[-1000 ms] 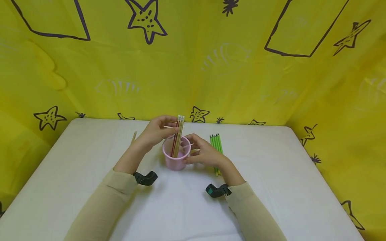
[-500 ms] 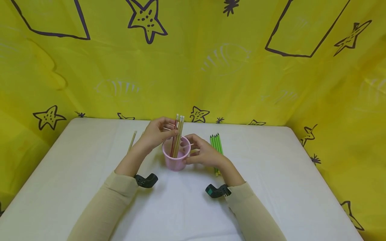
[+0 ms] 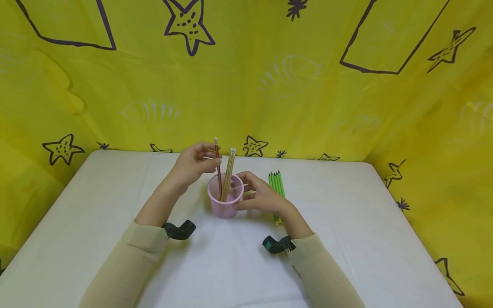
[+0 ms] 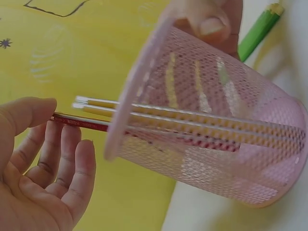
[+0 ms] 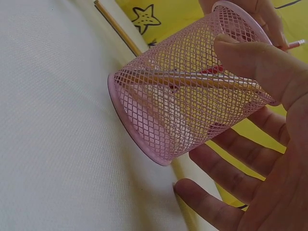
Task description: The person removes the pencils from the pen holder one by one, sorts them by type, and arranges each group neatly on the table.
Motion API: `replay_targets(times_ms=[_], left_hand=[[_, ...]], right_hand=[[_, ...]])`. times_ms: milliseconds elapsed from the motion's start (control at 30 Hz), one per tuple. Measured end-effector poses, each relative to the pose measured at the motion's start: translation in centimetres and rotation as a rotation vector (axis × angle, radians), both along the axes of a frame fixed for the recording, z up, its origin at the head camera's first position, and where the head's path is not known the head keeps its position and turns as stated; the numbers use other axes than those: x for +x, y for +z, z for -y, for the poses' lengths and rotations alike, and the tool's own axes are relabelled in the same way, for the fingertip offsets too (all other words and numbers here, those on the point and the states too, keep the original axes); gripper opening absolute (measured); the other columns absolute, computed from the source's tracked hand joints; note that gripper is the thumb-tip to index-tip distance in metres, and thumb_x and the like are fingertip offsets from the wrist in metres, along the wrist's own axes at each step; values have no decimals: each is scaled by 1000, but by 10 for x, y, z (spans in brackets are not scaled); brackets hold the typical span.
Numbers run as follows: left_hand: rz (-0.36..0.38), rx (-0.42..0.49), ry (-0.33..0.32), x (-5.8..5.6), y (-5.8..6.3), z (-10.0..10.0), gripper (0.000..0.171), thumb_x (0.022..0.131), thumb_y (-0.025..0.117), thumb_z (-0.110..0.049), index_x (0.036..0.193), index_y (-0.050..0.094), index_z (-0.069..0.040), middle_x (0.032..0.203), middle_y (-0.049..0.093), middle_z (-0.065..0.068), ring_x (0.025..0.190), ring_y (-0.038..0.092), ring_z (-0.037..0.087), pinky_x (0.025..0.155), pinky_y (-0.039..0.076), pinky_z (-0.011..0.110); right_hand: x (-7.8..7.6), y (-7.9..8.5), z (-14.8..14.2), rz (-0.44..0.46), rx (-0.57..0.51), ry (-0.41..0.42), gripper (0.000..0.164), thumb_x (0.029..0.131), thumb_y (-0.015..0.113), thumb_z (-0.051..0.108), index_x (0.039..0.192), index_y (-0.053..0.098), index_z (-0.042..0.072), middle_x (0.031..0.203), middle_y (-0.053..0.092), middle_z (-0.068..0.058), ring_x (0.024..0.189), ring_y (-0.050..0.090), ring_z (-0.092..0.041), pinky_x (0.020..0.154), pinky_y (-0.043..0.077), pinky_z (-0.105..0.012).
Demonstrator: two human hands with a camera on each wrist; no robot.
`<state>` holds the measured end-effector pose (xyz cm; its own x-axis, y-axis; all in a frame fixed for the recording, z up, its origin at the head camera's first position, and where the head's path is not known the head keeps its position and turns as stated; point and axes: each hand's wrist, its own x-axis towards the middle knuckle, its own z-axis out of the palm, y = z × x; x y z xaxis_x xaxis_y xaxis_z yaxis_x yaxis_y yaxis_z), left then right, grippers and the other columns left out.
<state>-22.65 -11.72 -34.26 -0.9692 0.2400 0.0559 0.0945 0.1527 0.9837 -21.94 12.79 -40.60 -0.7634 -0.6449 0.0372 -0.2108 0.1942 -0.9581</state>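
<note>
A pink mesh pencil cup (image 3: 224,210) stands upright on the table. My right hand (image 3: 262,196) grips its right side, with the thumb on the mesh in the right wrist view. Between thumb and fingers, my left hand (image 3: 192,166) pinches a red pencil (image 3: 217,149) near its white eraser end. The pencil's lower part is inside the cup, as the left wrist view (image 4: 89,124) also shows. A few gold pencils (image 3: 230,167) lean in the cup beside it, their eraser ends above the rim (image 4: 113,139).
Several green pencils (image 3: 277,184) lie in a row to the right, partly behind my right wrist. A gold pencil (image 5: 117,26) lies on the white-covered table (image 3: 231,273) beyond the cup in the right wrist view. A yellow patterned curtain (image 3: 231,85) hangs behind.
My left hand has moved left and slightly up, drawing the red pencil apart from the gold ones and higher. The right hand and the cup have stayed in place.
</note>
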Motion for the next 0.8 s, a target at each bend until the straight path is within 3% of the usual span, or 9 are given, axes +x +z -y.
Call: replay_targets(times_ms=[267,600,800], left_hand=[[-49,74,5,7,11,9,38,95,68,-9,130,55,-1,118,62,17,97,66,18,84,59,29],[-89,140,20,22,27,21,33,95,67,-9,126,56,-4,113,63,8,100,67,20,87,59,30],[-128,192,24,29,33,28,29,94,69,-8,121,59,-5,110,64,7,98,67,19,86,59,30]], right_hand=[[0,1,1,0,16,-6,70,79,81,4,139,46,8,136,55,-15,122,56,-34,98,54,-45],[-1,-1,1,-5,14,-4,72,78,82,2,139,45,5,134,56,-15,121,57,-33,98,54,-44],[-1,-1,1,8,6,-5,74,78,79,-3,141,43,1,136,53,-20,123,54,-40,100,52,-50]])
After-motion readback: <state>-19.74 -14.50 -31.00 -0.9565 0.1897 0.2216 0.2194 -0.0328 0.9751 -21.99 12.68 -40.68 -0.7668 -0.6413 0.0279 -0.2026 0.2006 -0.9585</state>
